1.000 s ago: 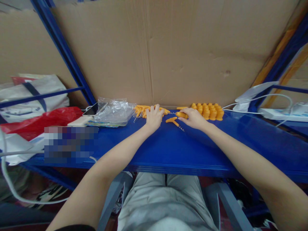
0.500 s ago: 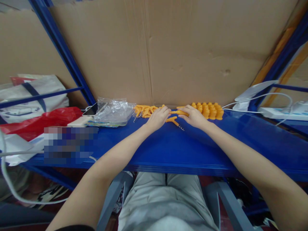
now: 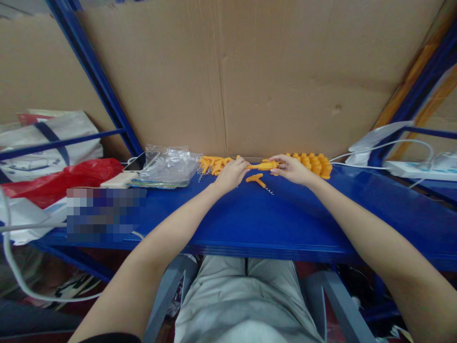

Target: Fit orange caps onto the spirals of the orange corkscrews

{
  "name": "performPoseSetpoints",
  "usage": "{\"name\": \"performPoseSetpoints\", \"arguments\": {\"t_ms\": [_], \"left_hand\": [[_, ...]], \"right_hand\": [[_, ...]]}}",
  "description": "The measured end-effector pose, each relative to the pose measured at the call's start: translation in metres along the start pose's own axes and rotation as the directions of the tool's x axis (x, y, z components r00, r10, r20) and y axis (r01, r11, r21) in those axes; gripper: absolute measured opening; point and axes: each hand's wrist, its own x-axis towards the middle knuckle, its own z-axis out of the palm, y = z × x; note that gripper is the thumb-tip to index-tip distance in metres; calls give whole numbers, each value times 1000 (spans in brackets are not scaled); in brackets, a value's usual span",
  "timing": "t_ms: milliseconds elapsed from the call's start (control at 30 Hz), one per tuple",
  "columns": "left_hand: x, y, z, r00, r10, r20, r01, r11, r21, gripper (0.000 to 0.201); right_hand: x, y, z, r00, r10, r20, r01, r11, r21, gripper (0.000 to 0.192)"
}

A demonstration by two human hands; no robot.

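My left hand (image 3: pixel 233 174) is closed around the left end of an orange corkscrew, most of which its fingers hide; a thin orange part (image 3: pixel 253 166) shows beyond them. In line with it lies a ribbed orange sleeve (image 3: pixel 267 166), its right end gripped by the fingers of my right hand (image 3: pixel 292 168). The two orange parts meet end to end; whether they are joined I cannot tell. Just in front, a loose orange T-handled corkscrew (image 3: pixel 255 178) with a metal spiral lies on the blue table (image 3: pixel 257 219). More T-handled corkscrews (image 3: pixel 213 164) are heaped left of my left hand.
Several orange sleeves (image 3: pixel 316 166) stand in rows behind my right hand. Clear plastic bags (image 3: pixel 167 164), a phone (image 3: pixel 137 163) and a white box (image 3: pixel 119 180) are at the left. A cardboard sheet (image 3: pixel 271 76) closes off the back. A white power strip (image 3: pixel 421 169) sits far right.
My right hand has shifted slightly right and its fingers have lifted, uncovering more of the ribbed sleeve. My left hand has moved a little left.
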Motion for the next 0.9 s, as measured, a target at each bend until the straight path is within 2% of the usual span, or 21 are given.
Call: {"name": "performPoseSetpoints", "arguments": {"t_ms": [133, 400, 500, 600, 767, 900], "left_hand": [[0, 3, -3, 1000, 3, -20, -3, 1000, 16, 21], [0, 4, -4, 999, 14, -34, -14, 1000, -3, 21], [0, 3, -2, 1000, -3, -14, 3, 1000, 3, 22], [0, 1, -2, 1000, -7, -19, 7, 1000, -4, 22], [-1, -1, -2, 999, 16, -51, -17, 1000, -21, 21], [0, 0, -1, 998, 13, -54, -15, 999, -33, 18]], "right_hand": [[-3, -8, 1, 994, 111, -17, -106, 979, 176, 47], [-5, -23, 8, 957, 290, -24, -272, 921, 278, 42], [-5, -23, 3, 956, 288, 55, -292, 918, 270, 35], [-5, -20, -2, 963, 245, 114, -267, 928, 258, 46], [-7, -21, 0, 963, 248, 107, -268, 928, 258, 46], [-6, -27, 5, 947, 309, 84, -320, 913, 252, 56]]}}
